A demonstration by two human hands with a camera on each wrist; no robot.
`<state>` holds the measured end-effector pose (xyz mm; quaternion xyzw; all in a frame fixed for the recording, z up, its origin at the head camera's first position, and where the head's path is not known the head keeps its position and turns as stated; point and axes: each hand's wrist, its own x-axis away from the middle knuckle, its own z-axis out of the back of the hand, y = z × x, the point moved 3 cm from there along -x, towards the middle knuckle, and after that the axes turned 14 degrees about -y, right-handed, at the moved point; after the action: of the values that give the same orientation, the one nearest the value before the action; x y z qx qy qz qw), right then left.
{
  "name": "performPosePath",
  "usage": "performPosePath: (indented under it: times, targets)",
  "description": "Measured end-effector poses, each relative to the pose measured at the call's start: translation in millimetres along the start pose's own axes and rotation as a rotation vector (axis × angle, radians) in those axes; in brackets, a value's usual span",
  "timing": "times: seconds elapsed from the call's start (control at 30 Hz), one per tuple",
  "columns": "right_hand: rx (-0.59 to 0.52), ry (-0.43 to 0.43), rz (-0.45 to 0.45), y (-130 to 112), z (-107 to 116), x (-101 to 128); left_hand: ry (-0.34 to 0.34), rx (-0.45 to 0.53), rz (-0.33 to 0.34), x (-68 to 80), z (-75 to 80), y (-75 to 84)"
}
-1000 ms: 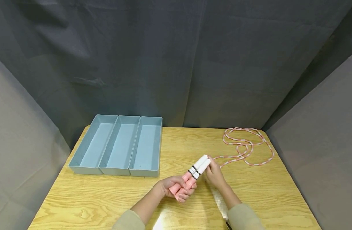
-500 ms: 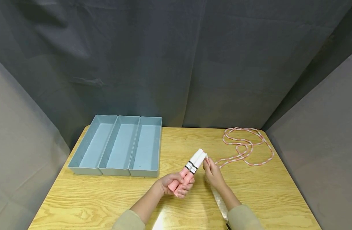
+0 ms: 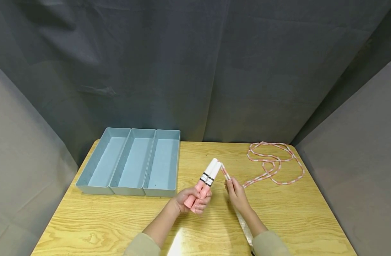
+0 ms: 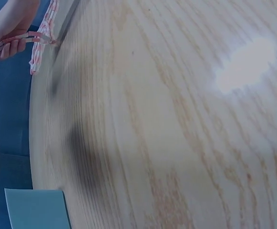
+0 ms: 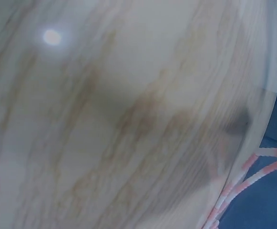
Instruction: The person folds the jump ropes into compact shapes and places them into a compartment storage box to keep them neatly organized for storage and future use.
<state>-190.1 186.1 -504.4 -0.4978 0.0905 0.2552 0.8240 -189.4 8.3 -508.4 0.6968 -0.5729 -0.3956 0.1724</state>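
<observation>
Gripping two pink-and-white handles (image 3: 209, 181) together in a curled left hand (image 3: 188, 195) | pinching their beaded cord (image 3: 225, 172) near the white ends with the right hand (image 3: 237, 195) | rest looped far right on the wooden table (image 3: 118, 220), well apart from three blue-grey trays (image 3: 160, 192)

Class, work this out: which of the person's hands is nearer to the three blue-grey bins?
The left hand: holding the pink-and-white handles, it is just off the near right corner of the bins. The right hand is farther right, holding the beaded rope.
</observation>
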Motion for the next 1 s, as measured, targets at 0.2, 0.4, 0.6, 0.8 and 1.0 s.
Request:
performPosePath:
  times: [0.2, 0.4, 0.6, 0.8, 1.0]
  targets:
    - [-0.023, -0.018, 0.011, 5, -2, 2, 0.005, -0.003, -0.019, 2.1, -0.1, 4.2]
    - [0.019, -0.019, 0.03, 8, -4, 6, 0.004, 0.004, -0.041, 4.5, -0.2, 9.4]
    - [0.019, -0.053, 0.011, 10, -5, 9, 0.004, -0.007, -0.049, 6.7, 0.8, 11.7]
    - [-0.019, -0.084, -0.029, 10, -6, 11, 0.022, -0.003, -0.085, 10.2, 1.9, 14.9]
    - [-0.018, -0.094, -0.045, 9, -7, 11, 0.022, -0.011, -0.114, 13.2, 2.9, 19.1]
